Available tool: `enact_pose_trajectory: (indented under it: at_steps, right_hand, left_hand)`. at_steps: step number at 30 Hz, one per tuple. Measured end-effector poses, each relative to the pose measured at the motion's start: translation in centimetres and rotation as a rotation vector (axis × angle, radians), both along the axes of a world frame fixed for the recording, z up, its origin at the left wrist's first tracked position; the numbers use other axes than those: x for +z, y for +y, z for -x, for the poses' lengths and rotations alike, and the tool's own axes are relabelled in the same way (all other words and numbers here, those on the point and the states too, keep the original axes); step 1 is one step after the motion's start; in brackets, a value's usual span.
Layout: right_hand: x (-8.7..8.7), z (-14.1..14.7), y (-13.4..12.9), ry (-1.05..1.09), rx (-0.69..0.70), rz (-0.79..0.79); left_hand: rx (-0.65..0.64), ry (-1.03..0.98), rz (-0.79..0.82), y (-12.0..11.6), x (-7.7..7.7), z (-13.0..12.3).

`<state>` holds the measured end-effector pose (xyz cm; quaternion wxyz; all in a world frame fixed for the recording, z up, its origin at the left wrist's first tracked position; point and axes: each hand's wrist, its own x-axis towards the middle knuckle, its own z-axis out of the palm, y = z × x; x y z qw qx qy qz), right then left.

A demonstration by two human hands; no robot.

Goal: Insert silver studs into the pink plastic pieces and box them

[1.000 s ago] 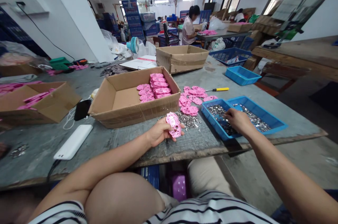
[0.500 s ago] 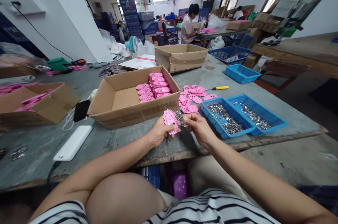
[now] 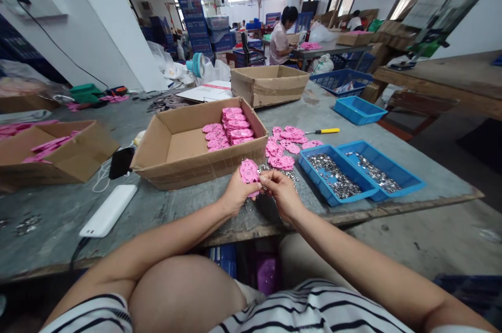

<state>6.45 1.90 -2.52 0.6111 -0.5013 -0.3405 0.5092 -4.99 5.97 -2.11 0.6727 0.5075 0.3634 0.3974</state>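
A flat pink shaped piece with cut-outs [image 3: 248, 171] is upright in my left hand [image 3: 234, 194], the thumb lying across its lower part. My right hand [image 3: 283, 192] is at the piece's right edge, thumb and fingertips pinched together; whatever is between them is too small to make out. Small shiny metal parts [image 3: 292, 175] lie loose on the table behind and under my hands. Past them is a pile of similar pink pieces [image 3: 281, 162]. An open cardboard box [image 3: 188, 165] just beyond my left hand holds stacked pink pieces [image 3: 237, 125].
Two blue trays [image 3: 333, 201] of small metal parts stand at right, with a yellow-handled tool [image 3: 328, 130] behind them. A white power bank [image 3: 109, 211] and a dark phone [image 3: 122, 164] lie at left. Another cardboard box [image 3: 274, 93] stands farther back. A person [image 3: 279, 43] sits at a far table.
My right hand has moved left from the loose metal parts to the edge of the pink piece. My left hand, still holding the piece, has shifted slightly left.
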Motion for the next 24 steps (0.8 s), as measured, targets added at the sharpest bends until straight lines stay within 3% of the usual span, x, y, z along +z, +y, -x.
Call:
enact_pose_trajectory:
  at_steps: [3, 8, 16, 20, 24]
  right_hand:
    - [-0.6, -0.2, 0.2, -0.095, 0.0, -0.043]
    - [-1.3, -1.5, 0.8, -0.432, 0.014, -0.163]
    - [0.9, -3.1, 1.1, -0.883, 0.236, -0.056]
    - [1.0, -3.4, 1.1, -0.844, 0.239, -0.055]
    - [0.6, -3.5, 1.0, -0.595, 0.128, -0.133]
  left_hand:
    - [0.017, 0.029, -0.01, 0.2, -0.3, 0.0]
    - [0.035, 0.133, -0.085, 0.6, -0.7, 0.1]
    - [-0.082, 0.26, -0.11, 0.6, -1.2, 0.0]
    - [-0.129, 0.163, -0.08, 0.3, -1.0, 0.1]
    - [-0.172, -0.112, 0.116, 0.3, 0.0, 0.4]
